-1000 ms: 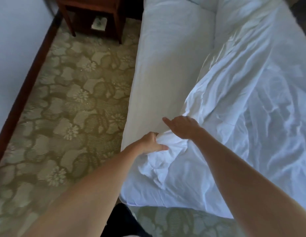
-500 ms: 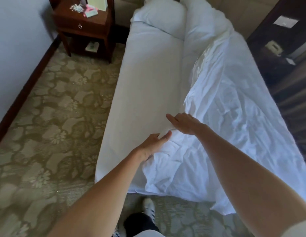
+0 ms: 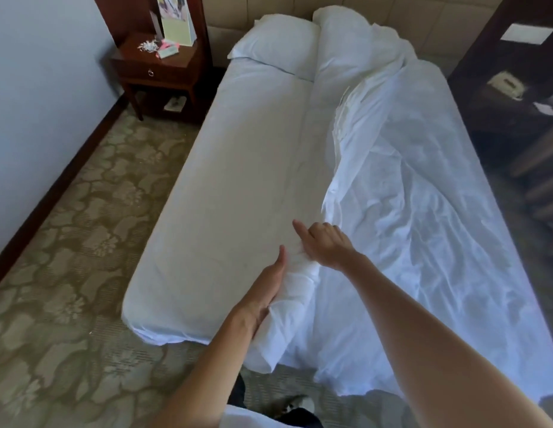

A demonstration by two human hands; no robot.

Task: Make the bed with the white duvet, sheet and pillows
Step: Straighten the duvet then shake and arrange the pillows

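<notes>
1. The left hand (image 3: 270,284) is laid flat, fingers straight, against the bunched edge of the white duvet (image 3: 417,217); nothing is gripped by it.
2. The right hand (image 3: 326,244) rests on the same edge just beyond the left one, forefinger stretched out and the other fingers curled – whether cloth is pinched under them cannot be told.
3. The duvet lies heaped to the right of both hands, while the sheet (image 3: 238,180) to their left is left uncovered.
4. Two pillows (image 3: 278,41) are seen far ahead of the hands (at the headboard end).
5. The step is judged best done if the edge is gripped firmly by both hands and drawn leftwards evenly – the wrinkles being smoothed afterwards.
</notes>
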